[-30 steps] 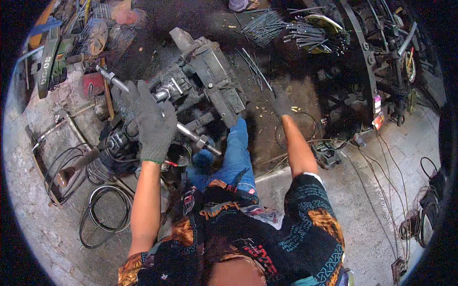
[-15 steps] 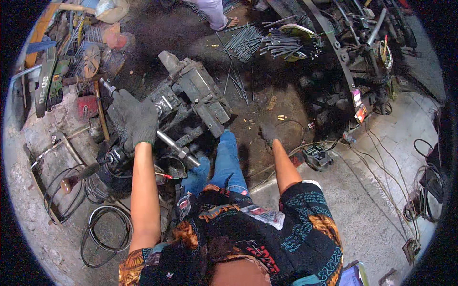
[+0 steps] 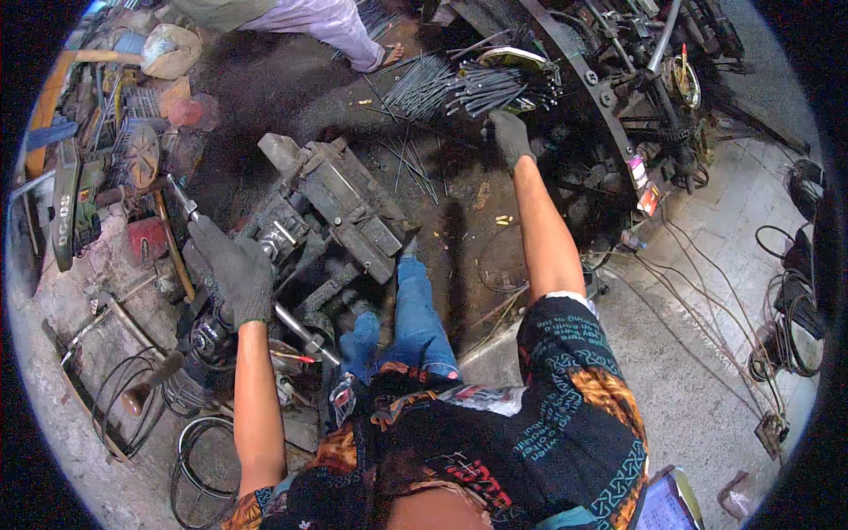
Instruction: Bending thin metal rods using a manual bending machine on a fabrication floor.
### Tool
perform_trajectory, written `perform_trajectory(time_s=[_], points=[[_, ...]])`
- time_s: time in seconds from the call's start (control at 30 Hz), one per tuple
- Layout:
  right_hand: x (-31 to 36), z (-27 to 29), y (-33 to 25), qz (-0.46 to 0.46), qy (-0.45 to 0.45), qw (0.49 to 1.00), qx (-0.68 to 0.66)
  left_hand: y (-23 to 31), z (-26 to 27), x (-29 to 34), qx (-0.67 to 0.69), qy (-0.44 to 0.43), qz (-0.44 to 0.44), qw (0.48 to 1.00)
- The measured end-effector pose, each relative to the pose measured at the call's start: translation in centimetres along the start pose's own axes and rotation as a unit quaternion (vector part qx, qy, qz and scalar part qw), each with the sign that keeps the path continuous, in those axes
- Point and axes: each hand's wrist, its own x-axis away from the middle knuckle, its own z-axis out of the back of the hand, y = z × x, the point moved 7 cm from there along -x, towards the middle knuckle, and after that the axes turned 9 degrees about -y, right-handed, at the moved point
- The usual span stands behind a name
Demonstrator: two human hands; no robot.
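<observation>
My left hand [image 3: 234, 276], in a dark grey work glove, lies closed over the long steel handle bar [image 3: 302, 332] of a heavy bench vise [image 3: 349, 199]. The bar's other end sticks out past my fingers. My right hand [image 3: 510, 140], gloved too, is stretched forward at the near ends of a bundle of dark metal rods [image 3: 495, 88]. Its thumb stands apart from the fingers, and I see no rod in it. The fingertips are partly lost against the dark background.
More thin rods [image 3: 413, 87] lie loose on the floor beyond the vise. A person's bare foot [image 3: 393, 55] is near them. Machine parts [image 3: 658, 106] crowd the right. Cables [image 3: 698, 274] cross the right floor. Hoses [image 3: 199, 459] and tools fill the left.
My right hand has moved forward from low beside the vise to the rod bundle. My left hand stays on the handle bar. The view has shifted slightly, and more of the other person shows.
</observation>
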Motion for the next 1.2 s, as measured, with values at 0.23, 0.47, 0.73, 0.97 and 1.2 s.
perform_trajectory(time_s=[0.23,0.47,0.73,0.97,1.2], points=[[-7.0,2.2,-4.4,0.024,0.091,0.983,0.156,1.0,1.0,-0.6,0.056,0.003,-0.014,0.998],[-12.1,0.9,-7.1,0.002,0.058,0.971,0.234,1.2,1.0,-0.7,0.056,-0.063,0.009,0.996],[-17.1,-0.4,-5.2,-0.062,0.086,0.958,0.265,1.6,1.1,-1.0,0.041,-0.064,0.018,0.997],[-18.6,-0.2,-6.9,0.068,-0.031,0.944,0.322,1.2,1.1,-1.1,0.049,-0.084,0.056,0.994],[-20.8,0.2,-10.9,0.072,0.028,0.931,0.356,1.2,1.0,-1.0,0.058,-0.074,0.031,0.995]])
